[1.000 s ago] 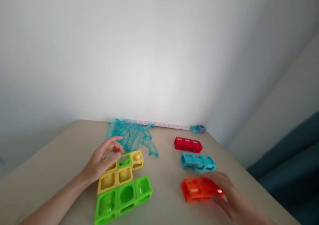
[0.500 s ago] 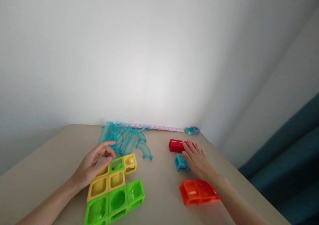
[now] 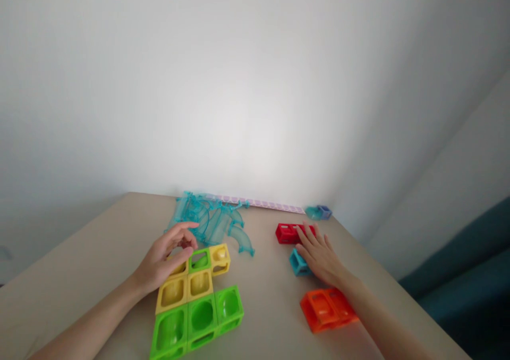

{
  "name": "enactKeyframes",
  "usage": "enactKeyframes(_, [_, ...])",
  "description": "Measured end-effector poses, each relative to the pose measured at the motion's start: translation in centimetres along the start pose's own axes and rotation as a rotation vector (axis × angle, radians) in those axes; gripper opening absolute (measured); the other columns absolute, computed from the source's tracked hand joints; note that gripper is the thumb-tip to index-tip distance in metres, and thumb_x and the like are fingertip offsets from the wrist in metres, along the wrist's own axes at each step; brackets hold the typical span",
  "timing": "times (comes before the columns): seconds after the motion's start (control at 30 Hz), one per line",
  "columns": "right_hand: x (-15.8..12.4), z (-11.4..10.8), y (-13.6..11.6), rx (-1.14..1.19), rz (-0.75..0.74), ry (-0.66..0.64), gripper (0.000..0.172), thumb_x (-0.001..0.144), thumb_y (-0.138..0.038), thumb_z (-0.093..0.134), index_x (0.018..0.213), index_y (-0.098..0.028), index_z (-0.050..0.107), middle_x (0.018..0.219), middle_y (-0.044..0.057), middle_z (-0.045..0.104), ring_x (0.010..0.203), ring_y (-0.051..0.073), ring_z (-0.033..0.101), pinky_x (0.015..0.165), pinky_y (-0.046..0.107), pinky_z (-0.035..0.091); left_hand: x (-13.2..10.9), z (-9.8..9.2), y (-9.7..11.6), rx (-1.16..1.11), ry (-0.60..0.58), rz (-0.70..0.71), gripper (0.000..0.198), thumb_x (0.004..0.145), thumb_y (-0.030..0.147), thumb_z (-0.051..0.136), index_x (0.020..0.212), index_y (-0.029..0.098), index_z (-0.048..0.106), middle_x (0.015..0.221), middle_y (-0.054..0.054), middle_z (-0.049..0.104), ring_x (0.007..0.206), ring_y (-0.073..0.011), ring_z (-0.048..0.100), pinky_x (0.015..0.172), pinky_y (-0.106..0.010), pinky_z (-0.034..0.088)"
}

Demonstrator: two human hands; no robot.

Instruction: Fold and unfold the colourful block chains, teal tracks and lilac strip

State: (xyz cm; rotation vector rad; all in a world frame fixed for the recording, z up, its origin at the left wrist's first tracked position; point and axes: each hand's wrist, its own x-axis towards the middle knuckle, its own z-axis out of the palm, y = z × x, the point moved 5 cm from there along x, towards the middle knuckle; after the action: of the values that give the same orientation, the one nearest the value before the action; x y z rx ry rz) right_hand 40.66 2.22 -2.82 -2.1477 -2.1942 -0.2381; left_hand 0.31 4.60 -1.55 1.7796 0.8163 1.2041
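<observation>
My left hand (image 3: 165, 256) rests on the upper left of a flat cluster of green and yellow cube blocks (image 3: 198, 301), fingers loosely curled, thumb and forefinger apart, holding nothing. My right hand (image 3: 321, 256) lies flat with fingers stretched out over a teal block (image 3: 298, 262), covering most of it. Its fingertips reach the red block (image 3: 287, 233) just behind. An orange block (image 3: 326, 309) lies nearer me, beside my right forearm.
A heap of clear teal curved track pieces (image 3: 213, 221) sits behind the cubes. A pale patterned strip (image 3: 263, 204) runs along the wall, ending at a small teal and blue piece (image 3: 319, 211). The table's right edge (image 3: 398, 291) drops to a dark teal surface.
My right hand left the orange block and moved forward onto the teal block, now reaching the red one. The left hand stayed on the cube cluster.
</observation>
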Motion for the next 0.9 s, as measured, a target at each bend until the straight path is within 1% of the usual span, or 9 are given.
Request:
enactKeyframes(0.07, [0.0, 0.2, 0.0, -0.015, 0.011, 0.014, 0.063, 0.097, -0.052, 0.015, 0.149, -0.018, 0.021, 0.157, 0.007, 0.007, 0.143, 0.034, -0.003, 0.112, 0.058, 0.012, 0.0, 0.0, 0.1, 0.002, -0.006, 0.008, 0.038, 0.086, 0.029, 0.055, 0.122, 0.021, 0.049, 0.084, -0.003, 0.062, 0.083, -0.0196, 0.060, 0.081, -0.033, 0.044])
enactKeyframes(0.2, [0.1, 0.2, -0.6, -0.030, 0.017, 0.013, 0.066, 0.096, -0.054, 0.014, 0.149, -0.015, 0.021, 0.157, 0.008, 0.009, 0.143, 0.034, 0.000, 0.112, 0.057, 0.015, -0.1, 0.2, 0.2, 0.005, -0.021, 0.009, 0.037, 0.087, 0.030, 0.054, 0.122, 0.021, 0.049, 0.084, -0.003, 0.062, 0.083, -0.0198, 0.060, 0.080, -0.032, 0.044])
enactKeyframes(0.33, [0.4, 0.2, -1.3, -0.033, 0.040, 0.026, 0.067, 0.096, -0.053, 0.014, 0.149, -0.014, 0.021, 0.157, 0.010, 0.007, 0.143, 0.034, -0.002, 0.112, 0.058, 0.016, -0.1, 0.2, 0.2, 0.004, -0.022, 0.007, 0.037, 0.086, 0.031, 0.055, 0.121, 0.021, 0.049, 0.083, -0.002, 0.062, 0.082, -0.0194, 0.060, 0.079, -0.031, 0.044])
enactKeyframes(0.53, [0.9, 0.3, -1.5, -0.033, 0.068, 0.027, 0.065, 0.096, -0.051, 0.019, 0.149, -0.013, 0.023, 0.157, 0.012, 0.008, 0.143, 0.035, 0.001, 0.111, 0.059, 0.015, 0.0, 0.2, 0.1, 0.025, -0.048, 0.011, 0.037, 0.089, 0.032, 0.052, 0.123, 0.020, 0.045, 0.086, -0.003, 0.060, 0.084, -0.0193, 0.059, 0.081, -0.032, 0.043])
enactKeyframes(0.7, [1.2, 0.3, -1.8, -0.033, 0.074, 0.038, 0.063, 0.096, -0.049, 0.022, 0.149, -0.014, 0.023, 0.157, 0.011, 0.007, 0.143, 0.035, 0.001, 0.112, 0.059, 0.013, 0.0, 0.3, 0.2, 0.026, -0.060, 0.003, 0.037, 0.089, 0.031, 0.051, 0.124, 0.021, 0.044, 0.086, -0.002, 0.060, 0.084, -0.0183, 0.059, 0.081, -0.032, 0.042])
enactKeyframes(0.8, [1.2, -0.2, -2.1, -0.018, 0.066, 0.055, 0.062, 0.097, -0.048, 0.021, 0.149, -0.014, 0.022, 0.157, 0.011, 0.007, 0.143, 0.034, 0.000, 0.112, 0.058, 0.013, -0.1, 0.2, 0.2, 0.027, -0.056, 0.013, 0.037, 0.089, 0.031, 0.052, 0.124, 0.021, 0.045, 0.086, -0.003, 0.060, 0.084, -0.0186, 0.059, 0.081, -0.032, 0.043])
enactKeyframes(0.9, [0.6, -1.5, -1.7, 0.006, 0.056, 0.100, 0.060, 0.098, -0.046, 0.012, 0.150, -0.016, 0.016, 0.157, 0.008, 0.003, 0.143, 0.030, -0.005, 0.112, 0.057, 0.014, -0.1, 0.0, 0.2, 0.026, -0.032, 0.029, 0.037, 0.088, 0.031, 0.052, 0.123, 0.020, 0.046, 0.085, -0.003, 0.061, 0.083, -0.0186, 0.059, 0.081, -0.032, 0.043])
